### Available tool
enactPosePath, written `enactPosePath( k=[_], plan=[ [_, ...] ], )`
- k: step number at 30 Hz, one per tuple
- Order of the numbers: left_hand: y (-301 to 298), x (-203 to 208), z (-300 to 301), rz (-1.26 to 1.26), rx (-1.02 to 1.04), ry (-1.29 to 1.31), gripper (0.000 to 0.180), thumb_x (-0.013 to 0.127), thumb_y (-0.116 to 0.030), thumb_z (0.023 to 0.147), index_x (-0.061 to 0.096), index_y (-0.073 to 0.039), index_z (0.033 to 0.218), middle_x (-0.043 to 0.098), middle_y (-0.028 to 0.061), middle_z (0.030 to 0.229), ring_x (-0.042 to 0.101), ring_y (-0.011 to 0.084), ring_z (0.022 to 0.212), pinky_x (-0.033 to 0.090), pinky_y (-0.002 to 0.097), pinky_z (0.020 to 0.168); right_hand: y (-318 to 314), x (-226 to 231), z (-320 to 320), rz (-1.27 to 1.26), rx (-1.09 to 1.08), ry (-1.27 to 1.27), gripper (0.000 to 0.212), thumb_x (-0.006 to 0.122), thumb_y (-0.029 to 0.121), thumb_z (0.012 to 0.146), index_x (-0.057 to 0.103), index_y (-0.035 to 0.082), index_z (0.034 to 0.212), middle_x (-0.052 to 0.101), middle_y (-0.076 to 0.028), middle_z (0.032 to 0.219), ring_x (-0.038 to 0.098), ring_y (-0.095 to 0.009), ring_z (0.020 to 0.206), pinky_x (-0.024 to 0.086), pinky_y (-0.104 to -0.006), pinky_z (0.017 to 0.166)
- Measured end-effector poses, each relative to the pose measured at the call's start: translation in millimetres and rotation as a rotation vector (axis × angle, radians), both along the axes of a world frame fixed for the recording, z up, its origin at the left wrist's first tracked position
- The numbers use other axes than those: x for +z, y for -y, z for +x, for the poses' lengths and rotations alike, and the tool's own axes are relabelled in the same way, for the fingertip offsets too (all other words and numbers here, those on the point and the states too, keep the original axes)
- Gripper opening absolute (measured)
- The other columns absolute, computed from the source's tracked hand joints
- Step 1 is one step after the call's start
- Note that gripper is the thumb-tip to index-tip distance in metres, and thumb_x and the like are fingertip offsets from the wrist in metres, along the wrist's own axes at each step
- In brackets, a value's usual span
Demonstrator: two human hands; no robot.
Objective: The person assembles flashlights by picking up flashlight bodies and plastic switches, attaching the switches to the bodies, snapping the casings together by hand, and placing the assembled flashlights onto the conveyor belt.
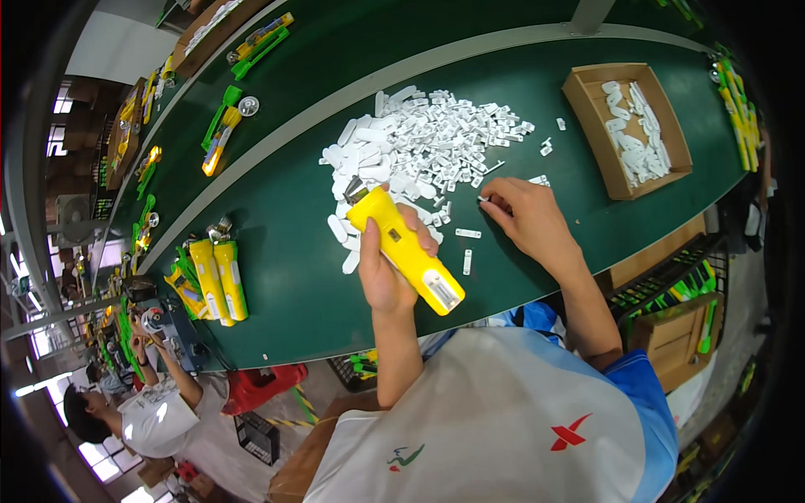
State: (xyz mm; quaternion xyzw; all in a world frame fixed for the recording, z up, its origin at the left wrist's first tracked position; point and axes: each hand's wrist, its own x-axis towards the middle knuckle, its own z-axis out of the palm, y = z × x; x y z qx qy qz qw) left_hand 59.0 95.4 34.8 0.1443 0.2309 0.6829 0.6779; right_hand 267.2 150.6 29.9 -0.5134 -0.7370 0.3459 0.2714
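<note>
My left hand point(387, 281) is wrapped round a yellow plastic flashlight housing point(408, 249), held tilted above the table with its metal-looking end up and left. On its lower end sits a pale panel; a small dark slot shows mid-body. My right hand point(530, 222) rests low over the green table point(524, 277), thumb and fingers pinched together. A tiny dark thing shows at the fingertips, too small to name. Beyond both hands spreads a heap of small white plastic parts point(453, 126), mixed with longer white oval covers point(369, 138). Two loose white pieces point(468, 234) lie between the hands.
At the right stands a cardboard box point(625, 183) with white parts. Several yellow flashlights point(220, 281) lie to the left. A metal rail point(335, 101) divides my surface from a far strip carrying yellow and green pieces point(223, 126). Another person point(163, 419) sits at far left.
</note>
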Motion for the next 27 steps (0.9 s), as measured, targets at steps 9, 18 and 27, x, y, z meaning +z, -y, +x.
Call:
enactPosePath(
  k=[9,18,27],
  plan=[
    [7,-5,1,-0.068,0.007,-0.156,0.040,0.043,-0.023,0.105,0.039,-0.003,0.139,0.057,0.0128,0.099,0.058,0.0197,0.089,0.050,0.0327,0.079,19,16,-52,-0.357,0.244,-0.857,0.014,0.073,0.003,0.085,0.065,-0.001,0.096,0.069,-0.005,0.086,0.063,-0.006,0.076,0.051,-0.0218,0.071],
    [10,1,-4,-0.084,0.019,-0.195,0.030,0.052,-0.019,0.102,0.043,-0.007,0.128,0.059,0.0107,0.105,0.062,0.0202,0.090,0.054,0.0327,0.073,18,2,-68,-0.269,0.235,-0.818,0.011,0.075,0.003,0.086,0.069,0.001,0.095,0.068,-0.004,0.094,0.056,-0.005,0.078,0.042,-0.0206,0.067],
    [10,3,4,-0.135,0.054,-0.303,0.035,0.041,-0.028,0.107,0.044,-0.004,0.133,0.061,0.0133,0.105,0.065,0.0218,0.086,0.057,0.0343,0.067,18,-5,-69,-0.394,0.151,-0.888,0.009,0.077,0.004,0.084,0.073,0.004,0.092,0.063,-0.003,0.105,0.052,-0.004,0.075,0.040,-0.0191,0.061]
  ],
)
